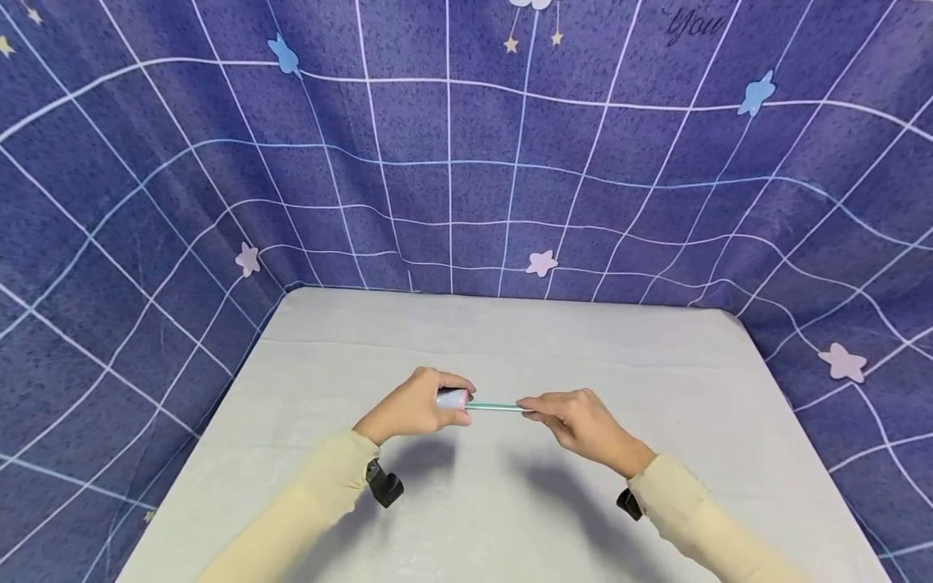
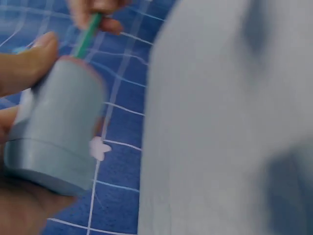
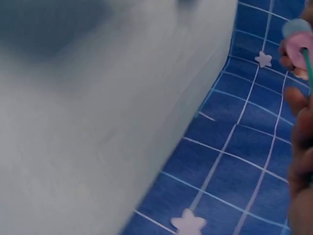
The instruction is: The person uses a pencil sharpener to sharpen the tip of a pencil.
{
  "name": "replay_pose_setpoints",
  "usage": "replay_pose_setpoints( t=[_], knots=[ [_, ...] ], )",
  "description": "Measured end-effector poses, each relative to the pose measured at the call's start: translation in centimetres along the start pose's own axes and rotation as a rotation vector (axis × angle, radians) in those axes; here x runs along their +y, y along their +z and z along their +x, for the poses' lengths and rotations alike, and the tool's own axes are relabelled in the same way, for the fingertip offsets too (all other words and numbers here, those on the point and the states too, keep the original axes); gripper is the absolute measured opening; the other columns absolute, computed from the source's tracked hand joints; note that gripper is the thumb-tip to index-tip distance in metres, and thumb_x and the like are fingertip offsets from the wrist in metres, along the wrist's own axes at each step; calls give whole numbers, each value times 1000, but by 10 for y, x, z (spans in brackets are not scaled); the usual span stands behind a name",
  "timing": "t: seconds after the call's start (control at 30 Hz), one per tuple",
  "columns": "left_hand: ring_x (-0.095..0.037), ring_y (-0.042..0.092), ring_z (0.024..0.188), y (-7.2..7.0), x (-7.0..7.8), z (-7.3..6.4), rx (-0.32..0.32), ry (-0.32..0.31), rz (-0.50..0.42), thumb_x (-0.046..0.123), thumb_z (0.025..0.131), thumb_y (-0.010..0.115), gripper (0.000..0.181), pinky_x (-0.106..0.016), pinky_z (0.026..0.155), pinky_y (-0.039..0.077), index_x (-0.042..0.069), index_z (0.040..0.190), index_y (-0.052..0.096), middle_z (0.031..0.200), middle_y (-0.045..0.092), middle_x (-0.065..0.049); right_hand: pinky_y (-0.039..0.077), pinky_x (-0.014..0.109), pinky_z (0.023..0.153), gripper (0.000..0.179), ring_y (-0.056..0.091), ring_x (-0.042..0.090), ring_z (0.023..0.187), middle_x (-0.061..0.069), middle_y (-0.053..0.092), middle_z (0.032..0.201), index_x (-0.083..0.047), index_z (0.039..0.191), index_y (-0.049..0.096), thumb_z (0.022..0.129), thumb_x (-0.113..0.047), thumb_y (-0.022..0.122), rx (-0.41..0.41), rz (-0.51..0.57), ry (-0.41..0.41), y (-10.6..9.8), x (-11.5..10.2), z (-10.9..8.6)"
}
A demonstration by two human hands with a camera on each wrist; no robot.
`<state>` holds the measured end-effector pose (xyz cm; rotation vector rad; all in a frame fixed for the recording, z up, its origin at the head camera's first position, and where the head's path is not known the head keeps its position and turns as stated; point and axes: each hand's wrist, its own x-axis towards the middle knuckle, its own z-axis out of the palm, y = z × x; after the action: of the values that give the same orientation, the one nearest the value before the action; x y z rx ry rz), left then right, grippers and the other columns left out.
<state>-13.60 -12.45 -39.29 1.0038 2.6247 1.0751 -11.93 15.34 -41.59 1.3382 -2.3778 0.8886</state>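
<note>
My left hand (image 1: pixel 417 405) grips a small grey-blue cylindrical pencil sharpener (image 1: pixel 450 398), thumb on the near side and fingers on the far side. Its pink end (image 3: pixel 296 46) faces right and has a dark round hole. A thin green pencil (image 1: pixel 497 407) runs from that hole across to my right hand (image 1: pixel 579 419), which pinches its other end between thumb and fingers. In the left wrist view the sharpener (image 2: pixel 61 122) looms large and slightly blurred, with the green pencil (image 2: pixel 88 36) at its top. Both hands are raised above the table, casting shadows on it.
A white-covered table (image 1: pixel 503 494) spreads beneath the hands. Behind it and on both sides hangs a blue curtain (image 1: pixel 481 194) with a line grid and stars. A black wrist camera (image 1: pixel 384 484) sits under the left cuff, another (image 1: pixel 628 504) under the right.
</note>
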Motion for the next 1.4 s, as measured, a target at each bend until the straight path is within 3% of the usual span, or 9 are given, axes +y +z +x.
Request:
replay_pose_setpoints(
  t=[0.23, 0.33, 0.43, 0.63, 0.77, 0.9, 1.03, 1.27, 1.4],
  knots=[
    [-20, 63, 98, 27, -2, -6, 337, 605, 690, 32, 72, 81, 52, -30, 80, 48, 2, 111, 65, 108, 68, -7, 36, 20, 32, 27, 43, -1, 39, 15, 73, 83, 12, 115, 62, 94, -2, 54, -237, 853, 513, -3, 8, -14],
    [-19, 64, 97, 32, -6, -6, 461, 733, 803, 32, 79, 75, 46, -30, 81, 48, 2, 111, 64, 109, 68, -8, 35, 19, 34, 30, 46, 2, 40, 8, 74, 85, 16, 117, 58, 94, -2, 53, -276, 989, 575, -5, 13, -16],
    [-20, 64, 96, 34, -9, -5, 499, 759, 829, 32, 88, 63, 40, -31, 81, 49, 0, 113, 63, 109, 68, -10, 38, 18, 37, 31, 56, 6, 45, 9, 74, 88, 15, 117, 59, 94, -5, 54, -269, 942, 576, -5, 14, -15],
    [-22, 63, 96, 29, -7, 0, 463, 704, 797, 31, 78, 73, 50, -31, 83, 48, -1, 115, 62, 110, 67, -10, 50, 23, 50, 25, 66, 5, 64, 21, 72, 92, 8, 113, 65, 94, -6, 56, -125, 602, 494, 0, 3, -14],
    [-22, 62, 98, 21, -4, 2, 442, 623, 715, 30, 74, 77, 54, -32, 84, 48, -2, 116, 62, 111, 67, -10, 46, 18, 49, 24, 54, -3, 56, 11, 74, 94, -3, 111, 70, 88, -9, 65, 46, 181, 335, 3, -3, -14],
    [-22, 64, 95, 16, -3, 3, 434, 535, 597, 30, 75, 76, 52, -33, 81, 49, -3, 113, 63, 108, 68, -10, 51, 25, 57, 30, 65, 7, 66, 3, 74, 100, -12, 111, 71, 81, -12, 72, 214, -199, 168, 5, -4, -13],
    [-23, 66, 95, 13, 1, 3, 394, 401, 444, 26, 74, 80, 49, -35, 83, 52, -2, 111, 65, 106, 70, -11, 54, 35, 68, 25, 70, 20, 87, 3, 73, 101, -11, 113, 70, 91, -21, 63, 336, -323, 56, 9, 0, -14],
    [-14, 62, 79, 5, 13, 2, 191, 20, 23, 19, 75, 79, 39, -23, 66, 50, 6, 111, 69, 101, 71, -7, 56, 34, 71, 26, 70, 21, 81, 5, 74, 94, -5, 105, 73, 98, -20, 53, 521, -441, -206, 12, 3, -7],
    [-10, 58, 77, -1, 15, 3, 102, -82, -90, 19, 77, 78, 35, -23, 70, 49, 8, 109, 70, 94, 72, -4, 57, 35, 67, 22, 70, 20, 75, 4, 74, 87, -6, 99, 75, 96, -16, 55, 555, -499, -303, 10, 2, 0]
  ],
)
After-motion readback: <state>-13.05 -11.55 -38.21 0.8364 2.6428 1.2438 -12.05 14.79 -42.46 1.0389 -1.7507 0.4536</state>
